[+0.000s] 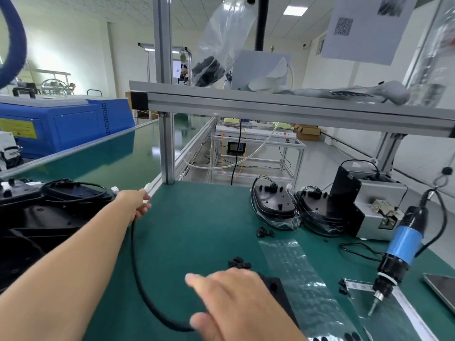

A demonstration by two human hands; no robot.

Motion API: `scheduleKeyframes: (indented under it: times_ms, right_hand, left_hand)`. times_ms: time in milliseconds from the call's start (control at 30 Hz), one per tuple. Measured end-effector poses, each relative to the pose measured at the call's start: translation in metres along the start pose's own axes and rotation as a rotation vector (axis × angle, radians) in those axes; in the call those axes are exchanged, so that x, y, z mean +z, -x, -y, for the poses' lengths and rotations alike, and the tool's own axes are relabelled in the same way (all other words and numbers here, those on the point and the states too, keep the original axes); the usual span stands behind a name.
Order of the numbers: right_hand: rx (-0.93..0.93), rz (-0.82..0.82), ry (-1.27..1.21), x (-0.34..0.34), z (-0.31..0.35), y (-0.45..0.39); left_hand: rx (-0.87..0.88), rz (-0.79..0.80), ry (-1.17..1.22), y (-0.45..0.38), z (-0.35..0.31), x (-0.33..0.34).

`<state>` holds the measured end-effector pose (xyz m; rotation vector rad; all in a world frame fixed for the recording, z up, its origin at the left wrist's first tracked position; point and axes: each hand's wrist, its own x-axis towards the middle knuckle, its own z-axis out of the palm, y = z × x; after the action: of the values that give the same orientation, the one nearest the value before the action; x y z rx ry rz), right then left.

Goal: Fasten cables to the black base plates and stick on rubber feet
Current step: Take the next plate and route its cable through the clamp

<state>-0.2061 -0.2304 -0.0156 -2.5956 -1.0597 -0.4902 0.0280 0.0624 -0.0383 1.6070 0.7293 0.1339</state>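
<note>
the black cable (138, 274) is the landmark: it runs in a long curve across the green desk (197, 217), its far end up and left, its near end low and to the right. the left hand (138, 205) pinches that far end, where a white connector (147, 187) shows past the fingers. the right hand (236, 299) lies at the near end with fingers straight, resting on a black base plate (278, 291) just right of the cable. the right hand looks nearer to the plate for seating the cable. beyond the cable, two bagged base plates (273, 205) hold wired cables; loose rubber feet (238, 263) lie between.
</note>
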Motion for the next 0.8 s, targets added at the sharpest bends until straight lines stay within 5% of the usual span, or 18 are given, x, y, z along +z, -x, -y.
scheduleKeyframes:
  times_ms: [100,167,267,367,500,567,667,800]
  right_hand:
    - [0.193,-0.199,-0.446,-0.007,-0.053,0.009]
    - [0.282,-0.132,-0.503,-0.003,-0.081,0.015]
    - [0.291,0.025,-0.511,0.012,-0.102,0.017]
    - [0.296,0.024,-0.582,0.024,-0.109,0.016]
    - [0.279,-0.021,-0.632,0.033,-0.113,0.015]
    - [0.309,-0.034,-0.637,0.036,-0.112,0.015]
    - [0.342,-0.035,-0.624,0.036,-0.109,0.017]
    - [0.328,-0.033,-0.616,0.033,-0.108,0.028]
  left_hand:
    - [-0.02,0.088,-0.202,0.012,0.019,0.015]
    - [0.061,0.069,-0.525,0.02,0.024,0.024]
    - [0.417,-0.108,-0.987,0.052,0.026,0.036]
    - [0.689,-0.072,-0.829,0.117,0.033,0.048]
    - [0.637,0.579,-0.351,0.226,0.051,0.041]
    - [0.67,0.681,-0.391,0.255,0.059,0.037]
    - [0.743,0.618,-0.579,0.264,0.062,0.03]
    - [0.649,0.775,-0.794,0.245,0.057,0.017]
